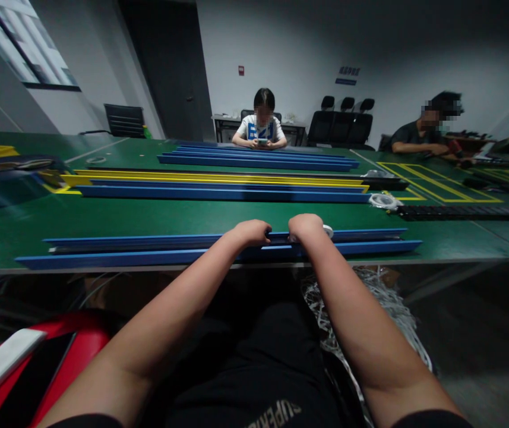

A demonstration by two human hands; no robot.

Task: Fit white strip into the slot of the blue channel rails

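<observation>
Two long blue strips lie side by side along the table's near edge, a rear strip point(125, 242) and a front strip point(116, 260). Over their middle, my left hand point(253, 232) has its fingers curled down at the rear strip; what is between the fingertips is hidden. Just right of it, my right hand point(304, 227) is bent at the wrist and closed. A white ring-shaped roll, apparently tape point(328, 231), shows from behind that hand, which seems to hold it. A short pale piece point(276, 247) lies between the strips below my hands.
Farther back on the green table point(192, 214) lie yellow strips point(218, 180) and more blue strips point(258, 159). A white coil point(384, 201) and black track point(463, 212) are at right. One person point(261, 128) sits opposite, another point(419, 137) at right. White scrap strips point(379, 297) hang below.
</observation>
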